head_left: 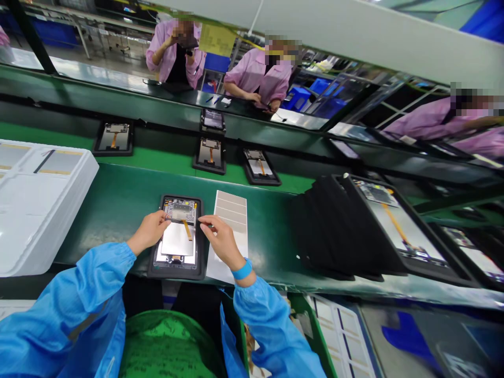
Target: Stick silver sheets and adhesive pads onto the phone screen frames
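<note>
An opened tablet (181, 251) lies in a black foam holder (200, 262) on the green bench before me. Its circuit board (181, 211) is at the far end, with an orange flat cable (187, 230) running over a silver-white panel (173, 240). My left hand (149, 231) is closed at the tablet's left side, near thin wires by the board; what its fingertips hold is hidden. At the holder's right edge, my right hand (222, 241) has thumb and index finger slightly apart, nothing visible between them. A sheet of grey stickers (230, 207) lies partly under that hand.
Several tablets in black holders (210, 156) sit on the green conveyor (165, 169) beyond the bench. White plastic trays (43, 210) are stacked at left. A leaning stack of black holders (326, 231) stands at right, with another open tablet (397, 220). People in pink work across the line.
</note>
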The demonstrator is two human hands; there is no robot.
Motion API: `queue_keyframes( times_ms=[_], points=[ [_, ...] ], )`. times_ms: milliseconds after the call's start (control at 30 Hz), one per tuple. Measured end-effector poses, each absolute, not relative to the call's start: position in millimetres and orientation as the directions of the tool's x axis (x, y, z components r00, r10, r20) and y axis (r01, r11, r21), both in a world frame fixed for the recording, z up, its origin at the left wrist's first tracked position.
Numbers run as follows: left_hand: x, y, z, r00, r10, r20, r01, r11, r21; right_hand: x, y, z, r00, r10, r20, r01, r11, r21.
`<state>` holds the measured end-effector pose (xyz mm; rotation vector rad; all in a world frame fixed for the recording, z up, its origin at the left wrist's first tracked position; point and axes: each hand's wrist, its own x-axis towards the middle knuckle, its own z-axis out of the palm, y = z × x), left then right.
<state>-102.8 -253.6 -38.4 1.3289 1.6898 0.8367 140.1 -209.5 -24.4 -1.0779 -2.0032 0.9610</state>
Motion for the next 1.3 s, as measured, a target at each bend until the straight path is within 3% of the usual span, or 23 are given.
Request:
queue_keyframes(
  times_ms=[400,933,1167,1300],
  points=[
    [-103.4,-252.5,-44.0,-0.113,0.980,-0.164,0.559,0.200,0.805,134.2,-229.4,-28.9,-0.663,0.729,0.171,0.420,0.551,-0.721],
    [-105.6,-253.9,-40.1,-0.062,0.994,-0.094,0.746,0.109,0.656,129.1,-237.2,-35.9,-0.679,0.717,0.160,0.485,0.601,-0.635],
    [-99.4,-259.3,-29.5,-0.071,0.995,-0.071,0.847,0.097,0.522,126.9,-240.2,-39.1,-0.678,0.714,0.176,0.500,0.622,-0.602],
    [-96.6,-263.8,-21.0,-0.056,0.998,0.024,0.938,0.045,0.343,124.7,-244.6,-41.3,-0.691,0.697,0.188,0.524,0.664,-0.534]
  ],
)
